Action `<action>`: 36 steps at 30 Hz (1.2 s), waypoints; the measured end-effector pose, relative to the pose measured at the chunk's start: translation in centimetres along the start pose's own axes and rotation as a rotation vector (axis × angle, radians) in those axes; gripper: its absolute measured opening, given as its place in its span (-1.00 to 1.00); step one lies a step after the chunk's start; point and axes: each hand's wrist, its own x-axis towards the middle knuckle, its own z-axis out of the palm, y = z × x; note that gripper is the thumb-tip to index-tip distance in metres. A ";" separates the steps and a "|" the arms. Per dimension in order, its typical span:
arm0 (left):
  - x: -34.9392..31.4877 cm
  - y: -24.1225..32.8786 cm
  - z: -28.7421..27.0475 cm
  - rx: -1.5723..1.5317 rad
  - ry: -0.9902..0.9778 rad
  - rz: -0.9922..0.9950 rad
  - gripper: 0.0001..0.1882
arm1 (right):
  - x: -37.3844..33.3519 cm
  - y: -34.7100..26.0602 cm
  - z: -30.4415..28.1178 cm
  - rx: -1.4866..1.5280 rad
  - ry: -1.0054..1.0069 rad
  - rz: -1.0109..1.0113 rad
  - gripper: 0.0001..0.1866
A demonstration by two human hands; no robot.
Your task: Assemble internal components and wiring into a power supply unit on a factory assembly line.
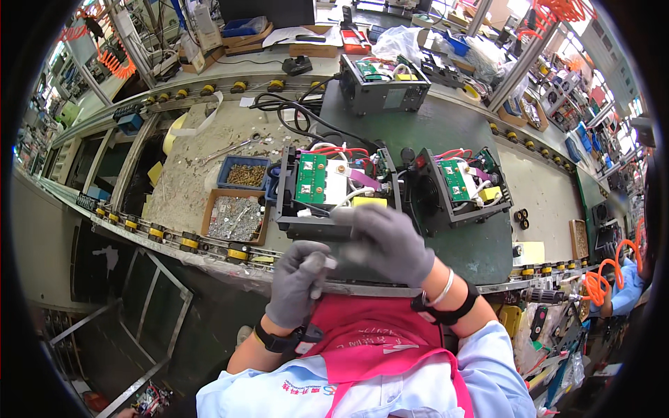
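Grey-gloved left hand [298, 282] pinches a small white piece [330, 263], below centre.
Above stands an open black metal case [306, 226]; the blurred grey-gloved right hand [387, 242] overlaps its lower right corner, grip impossible to tell.

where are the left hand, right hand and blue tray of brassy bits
Left hand [295, 283]: head view, middle of glove.
Right hand [391, 242]: head view, glove's back.
Blue tray [245, 160]: head view, far wall.

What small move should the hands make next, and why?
Perhaps ease the right hand aside: it is blurred and covers part of the nearest open unit, while the left hand seems to pinch a small white piece.
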 end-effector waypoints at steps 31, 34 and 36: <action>2.0 1.6 -2.0 -0.004 0.222 0.284 -0.82 | 4.9 3.0 2.3 0.026 -0.296 0.039 -0.68; 2.9 1.5 -2.1 0.015 0.227 0.304 -0.82 | 5.2 3.4 1.5 0.156 -0.346 0.020 -0.54; 3.4 1.3 -2.1 0.008 0.228 0.313 -0.81 | 4.9 3.5 1.6 0.138 -0.284 0.063 -0.58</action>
